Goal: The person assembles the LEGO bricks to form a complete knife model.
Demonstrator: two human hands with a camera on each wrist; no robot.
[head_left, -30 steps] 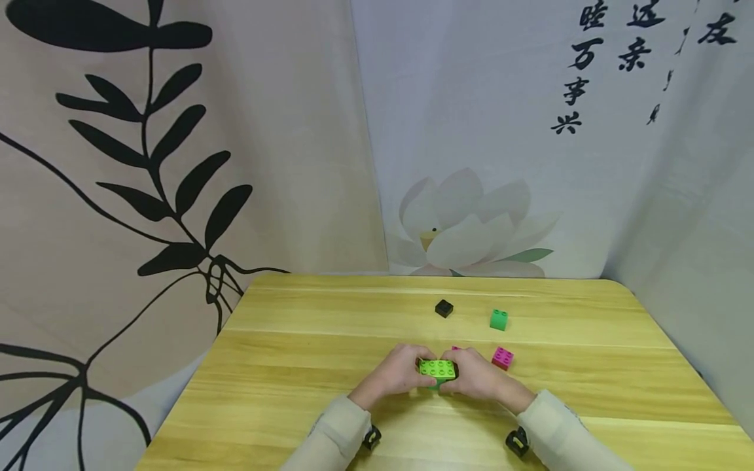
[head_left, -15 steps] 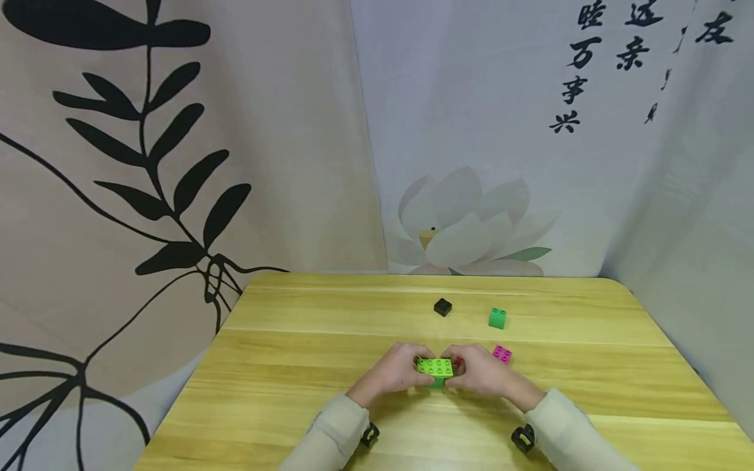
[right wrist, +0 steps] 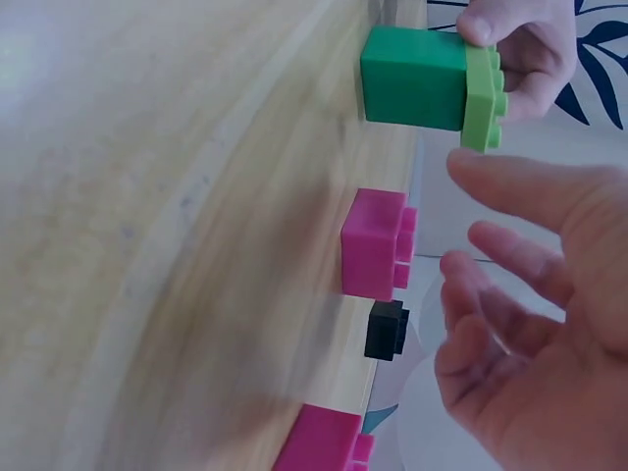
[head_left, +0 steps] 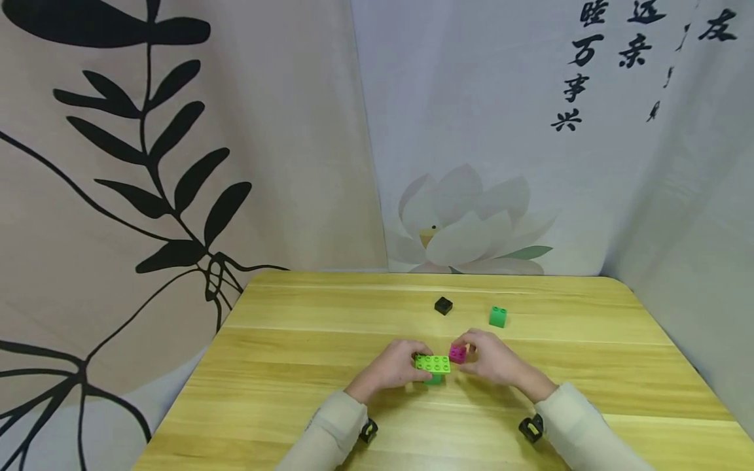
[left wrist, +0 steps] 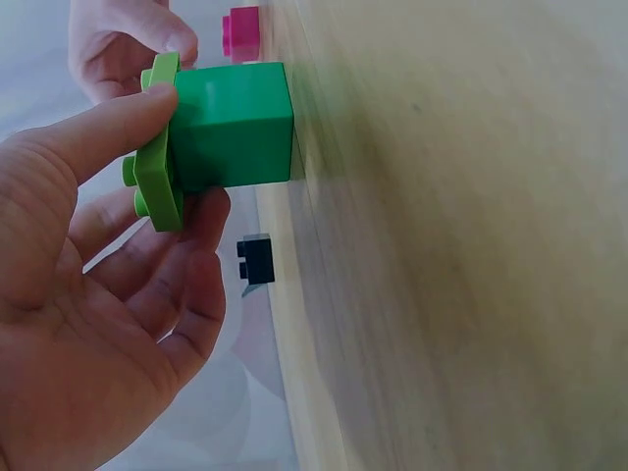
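Observation:
My left hand (head_left: 393, 371) pinches a flat lime-green building brick (head_left: 432, 364) between thumb and fingers. Beneath the lime piece is a taller green brick (left wrist: 234, 125), joined to its underside and standing on the table. To the right, my right hand (head_left: 493, 356) is spread, thumb and fingers apart, close to a magenta brick (head_left: 457, 354). In the right wrist view, a gap shows between those fingers (right wrist: 488, 182) and the studs of the magenta brick. A second magenta brick (right wrist: 322, 440) appears at the bottom of that view; in the head view the right hand hides it.
A small black brick (head_left: 443, 305) and another green brick (head_left: 497, 317) sit farther back on the wooden table (head_left: 306, 327). Printed fabric (head_left: 294, 131) hangs behind the table's far edge. Each wrist wears a black camera mount (head_left: 532, 428).
My right hand has come off the right end of the lime brick and shifted right and slightly back, beside the magenta brick. My left hand keeps its hold, nearly still.

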